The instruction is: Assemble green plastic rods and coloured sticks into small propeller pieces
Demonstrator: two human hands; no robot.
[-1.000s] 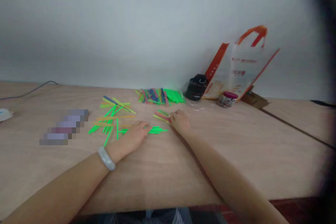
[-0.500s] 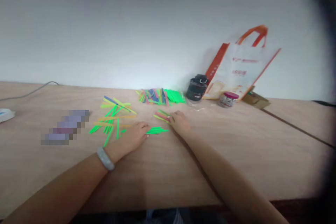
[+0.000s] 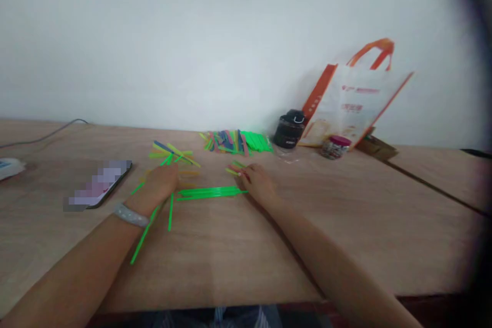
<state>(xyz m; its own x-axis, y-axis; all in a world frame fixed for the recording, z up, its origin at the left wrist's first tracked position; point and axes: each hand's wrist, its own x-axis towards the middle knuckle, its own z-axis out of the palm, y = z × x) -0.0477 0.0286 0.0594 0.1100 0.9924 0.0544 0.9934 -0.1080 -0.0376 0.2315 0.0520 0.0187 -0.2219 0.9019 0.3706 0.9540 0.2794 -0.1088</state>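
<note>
My left hand (image 3: pixel 161 184) is over a loose heap of thin plastic sticks, its fingers curled down and mostly hidden. Long green sticks (image 3: pixel 144 234) stick out from beneath it toward me. Orange sticks (image 3: pixel 189 172) show just past its fingers, and yellow and blue sticks (image 3: pixel 169 149) cross behind. My right hand (image 3: pixel 259 182) is closed on a few yellow and red sticks (image 3: pixel 235 168), whose ends point left. Between both hands lies a lined-up bundle of green sticks (image 3: pixel 209 192), its right end close by my right hand.
At the back lie packed coloured strips (image 3: pixel 228 142) beside bright green ones (image 3: pixel 258 142). A black jar (image 3: pixel 289 130), a red-lidded jar (image 3: pixel 335 147), a white-and-orange bag (image 3: pixel 359 97) and a cardboard box (image 3: pixel 376 147) stand right. A phone (image 3: pixel 102 184) lies left, near a cable (image 3: pixel 49 136).
My left hand has moved left from the green bundle onto the loose heap, uncovering the bundle. Some green sticks there now reach farther toward me. My right hand stays nearly in place.
</note>
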